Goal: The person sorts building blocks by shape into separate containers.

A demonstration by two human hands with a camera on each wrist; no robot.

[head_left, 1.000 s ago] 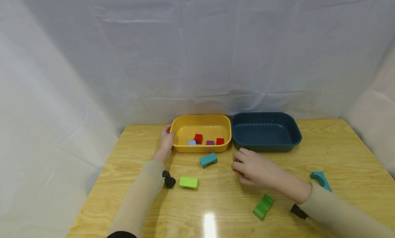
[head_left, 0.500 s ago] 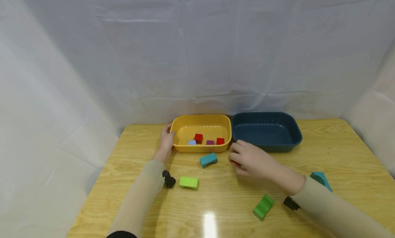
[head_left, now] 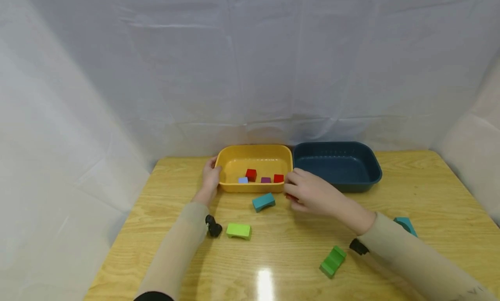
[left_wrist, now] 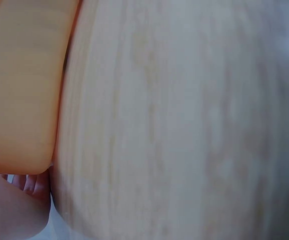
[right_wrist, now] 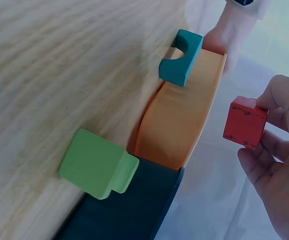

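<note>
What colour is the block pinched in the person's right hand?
Red. The block shows best in the right wrist view, held by the right hand.

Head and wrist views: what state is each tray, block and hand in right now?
yellow tray: holds four small blocks, steadied at its left end
dark blue tray: nothing visible inside
red cube: pinched, off the table
right hand: holds the red cube by the yellow tray's right end
left hand: holds the yellow tray's end
teal arch block: lies loose on the table
</note>
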